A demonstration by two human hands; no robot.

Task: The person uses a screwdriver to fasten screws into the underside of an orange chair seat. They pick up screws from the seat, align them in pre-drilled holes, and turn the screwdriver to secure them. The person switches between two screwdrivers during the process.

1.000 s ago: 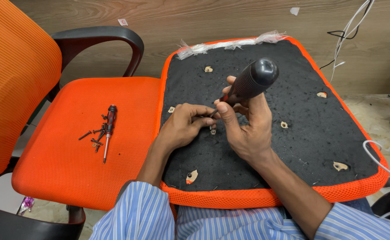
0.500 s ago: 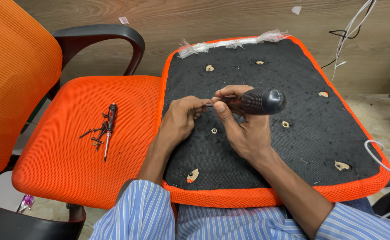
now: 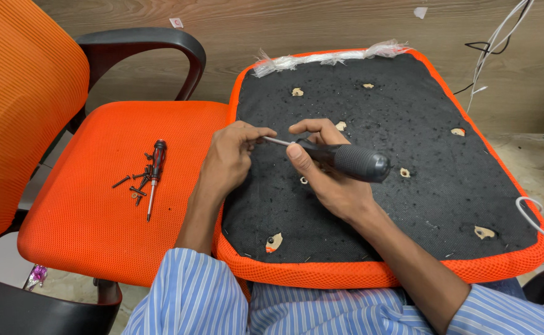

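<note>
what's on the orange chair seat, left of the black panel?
On the orange chair seat: a small screwdriver with a red-and-black handle, beside a few loose dark screws. Anything beneath the upturned seat panel is hidden.

The person wears a long-sleeved shirt of light blue cloth with fine white vertical stripes, its left sleeve [image 3: 191,298] at seven o'clock and right sleeve [image 3: 501,316] at five o'clock pushed up the forearms, leaving both hands bare, without rings or watch.
</note>
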